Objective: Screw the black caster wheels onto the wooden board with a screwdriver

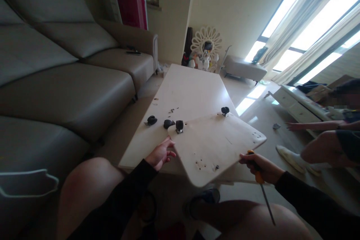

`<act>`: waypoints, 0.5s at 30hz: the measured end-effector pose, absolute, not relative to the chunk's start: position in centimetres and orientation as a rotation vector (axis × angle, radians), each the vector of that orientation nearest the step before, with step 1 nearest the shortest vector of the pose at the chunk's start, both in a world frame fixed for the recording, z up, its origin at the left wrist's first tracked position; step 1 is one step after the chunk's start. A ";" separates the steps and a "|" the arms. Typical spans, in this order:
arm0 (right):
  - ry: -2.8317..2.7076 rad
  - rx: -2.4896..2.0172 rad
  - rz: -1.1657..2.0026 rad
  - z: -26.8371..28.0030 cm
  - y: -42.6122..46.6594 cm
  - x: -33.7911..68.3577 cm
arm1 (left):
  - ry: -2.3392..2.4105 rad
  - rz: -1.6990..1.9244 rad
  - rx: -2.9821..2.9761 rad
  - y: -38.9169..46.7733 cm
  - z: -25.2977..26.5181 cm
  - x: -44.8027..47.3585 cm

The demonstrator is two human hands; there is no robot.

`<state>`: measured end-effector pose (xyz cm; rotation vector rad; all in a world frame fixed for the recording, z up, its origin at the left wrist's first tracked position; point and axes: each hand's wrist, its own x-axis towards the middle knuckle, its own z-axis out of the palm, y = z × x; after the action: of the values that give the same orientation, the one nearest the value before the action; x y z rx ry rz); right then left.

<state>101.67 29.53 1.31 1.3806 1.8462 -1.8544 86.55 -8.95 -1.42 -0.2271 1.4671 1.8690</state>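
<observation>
A pale board (213, 142) with rounded corners lies at an angle on the white table, one corner jutting past its near edge. One black caster (179, 126) stands at its left corner and another caster (225, 111) at its far corner. Screw holes show at the right and near corners, with a small dark piece (215, 167) near the latter. My left hand (161, 154) is at the board's left edge, fingers apart and touching it. In my right hand (263, 167) is a yellow-and-black screwdriver (259, 177), shaft pointing down; its fingertips meet the board's right edge.
Two loose casters (152, 120) and several screws (172, 110) lie on the white table (194, 86). A grey-brown sofa (64, 90) runs along the left. Another person (320, 150) sits low at the right, by a white drawer unit (298, 108). My knees are close to the table.
</observation>
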 end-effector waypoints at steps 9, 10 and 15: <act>1.801 1.496 -1.998 1.1 25.9 102.2 | 1.712 1.770 -0.133 -8.9 -1.7 84.7; 1.795 1.501 -2.005 1.0 25.4 102.3 | 1.754 1.752 -0.115 -9.0 -1.8 84.5; 1.771 1.475 -2.022 1.2 23.4 102.9 | 1.988 1.637 -0.001 -9.1 -2.5 83.2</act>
<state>102.87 23.45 1.18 1.4746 1.7715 -2.0217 83.21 -9.07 -2.48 -0.0009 1.9881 1.6374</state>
